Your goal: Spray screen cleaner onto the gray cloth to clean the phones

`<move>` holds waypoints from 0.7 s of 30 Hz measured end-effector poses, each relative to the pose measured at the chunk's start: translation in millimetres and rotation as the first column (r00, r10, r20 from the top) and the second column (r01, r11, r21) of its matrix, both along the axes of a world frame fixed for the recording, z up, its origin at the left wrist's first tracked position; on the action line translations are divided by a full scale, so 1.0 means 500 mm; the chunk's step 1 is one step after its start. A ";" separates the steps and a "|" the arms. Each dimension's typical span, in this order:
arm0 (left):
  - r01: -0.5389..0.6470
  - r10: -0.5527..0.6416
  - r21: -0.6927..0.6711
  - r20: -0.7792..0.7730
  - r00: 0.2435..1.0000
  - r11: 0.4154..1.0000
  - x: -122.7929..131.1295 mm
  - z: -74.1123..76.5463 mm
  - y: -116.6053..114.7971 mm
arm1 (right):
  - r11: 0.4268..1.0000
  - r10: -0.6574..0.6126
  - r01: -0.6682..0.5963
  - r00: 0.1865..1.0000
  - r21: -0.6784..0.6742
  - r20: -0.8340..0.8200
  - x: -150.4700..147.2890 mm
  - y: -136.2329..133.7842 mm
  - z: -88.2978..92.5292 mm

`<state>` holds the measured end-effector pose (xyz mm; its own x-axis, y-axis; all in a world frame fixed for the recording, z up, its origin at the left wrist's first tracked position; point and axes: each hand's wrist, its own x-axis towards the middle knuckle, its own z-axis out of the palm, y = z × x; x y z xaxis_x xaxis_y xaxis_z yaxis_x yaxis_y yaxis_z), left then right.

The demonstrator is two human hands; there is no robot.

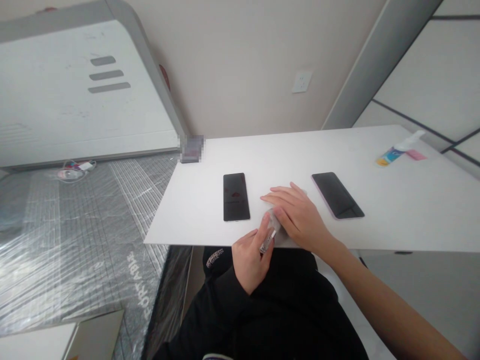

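Fingers (264, 223) of my left hand (249, 257) grasp a small silvery thing (267, 241) at the tabletop's (393, 215) near edge (right hand's (300, 217) hold: I can't tell); I'd grip lightly, both hands steady.

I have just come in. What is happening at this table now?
A person at the white table holds a small pale item in the left hand; it is too blurred to name. The right hand is palm down right beside it, at the table's near edge. One dark phone lies beyond the left hand, and a pink-edged phone lies right of the right hand. A bottle is farther right.
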<state>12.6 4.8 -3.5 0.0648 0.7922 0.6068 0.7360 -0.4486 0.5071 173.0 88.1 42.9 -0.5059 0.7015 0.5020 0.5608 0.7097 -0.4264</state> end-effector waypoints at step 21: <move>0.026 -0.023 -0.014 0.199 0.980 1.000 0.003 0.000 -0.009 | 0.998 -0.020 0.022 0.999 0.062 -0.042 0.000 -0.013 -0.010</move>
